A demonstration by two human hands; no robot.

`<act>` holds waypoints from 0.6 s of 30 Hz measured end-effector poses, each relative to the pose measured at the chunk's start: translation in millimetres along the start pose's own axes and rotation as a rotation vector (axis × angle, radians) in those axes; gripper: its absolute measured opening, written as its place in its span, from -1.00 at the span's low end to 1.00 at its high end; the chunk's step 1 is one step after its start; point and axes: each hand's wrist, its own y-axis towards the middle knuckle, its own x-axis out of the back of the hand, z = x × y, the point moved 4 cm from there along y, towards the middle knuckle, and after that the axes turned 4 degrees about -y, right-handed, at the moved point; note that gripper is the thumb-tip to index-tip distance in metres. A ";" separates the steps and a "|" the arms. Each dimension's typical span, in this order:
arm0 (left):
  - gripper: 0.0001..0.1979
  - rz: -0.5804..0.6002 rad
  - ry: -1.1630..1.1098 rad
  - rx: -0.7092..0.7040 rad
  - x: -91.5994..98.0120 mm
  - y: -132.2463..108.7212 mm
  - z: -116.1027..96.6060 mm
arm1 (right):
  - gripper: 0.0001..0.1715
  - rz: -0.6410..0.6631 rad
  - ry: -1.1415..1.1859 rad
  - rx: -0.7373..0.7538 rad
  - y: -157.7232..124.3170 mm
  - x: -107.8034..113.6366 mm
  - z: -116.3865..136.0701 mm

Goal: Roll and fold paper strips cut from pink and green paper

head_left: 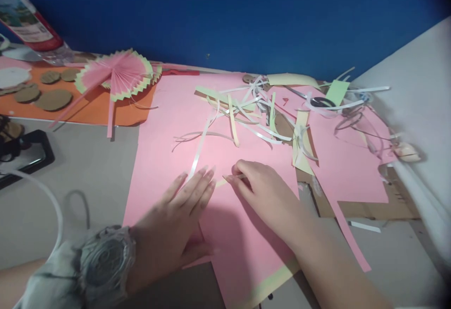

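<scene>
My left hand lies flat on a large sheet of pink paper, its fingers stretched forward and nothing gripped. From beside its fingertips a white paper strip runs away toward the back. To the right, my right hand pinches a thin pale yellow paper strip between thumb and forefinger. The strip's other end reaches toward my left fingers, and whether they press on it is hard to tell. Beyond both hands is a tangle of curled white, green and yellow paper strips.
A pink and green folded paper fan rests on orange paper beside cardboard discs. Farther left are a bottle and a black-edged device. Cut pink paper covers cardboard at right; a blue wall stands behind.
</scene>
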 end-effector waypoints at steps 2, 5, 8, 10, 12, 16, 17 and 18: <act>-0.13 0.026 -0.024 -0.027 -4.5 4.7 2.5 | -0.71 -0.003 -0.023 -0.018 -0.1 -0.3 0.0; -0.11 0.023 -0.046 -0.034 -7.8 5.4 4.8 | -0.69 -0.017 -0.082 -0.058 0.1 1.0 0.3; -0.12 0.010 -0.059 -0.012 -8.9 4.6 5.8 | -0.65 -0.036 -0.153 -0.108 0.8 3.0 1.3; -0.12 0.011 -0.066 -0.013 -9.3 4.5 5.9 | -0.63 -0.048 -0.195 -0.130 1.2 3.6 2.6; -0.13 0.011 -0.080 -0.021 -9.3 4.8 6.0 | -0.62 -0.062 -0.236 -0.140 1.5 3.3 4.2; -0.15 0.028 -0.111 -0.009 -9.6 5.4 6.9 | -0.60 -0.085 -0.321 -0.131 1.4 2.5 6.2; -0.16 0.037 -0.116 -0.006 -9.7 5.5 7.0 | -0.61 -0.093 -0.339 -0.137 1.1 3.3 5.4; -0.16 0.043 -0.120 -0.003 -9.8 5.5 7.1 | -0.62 -0.097 -0.348 -0.152 0.8 4.6 3.5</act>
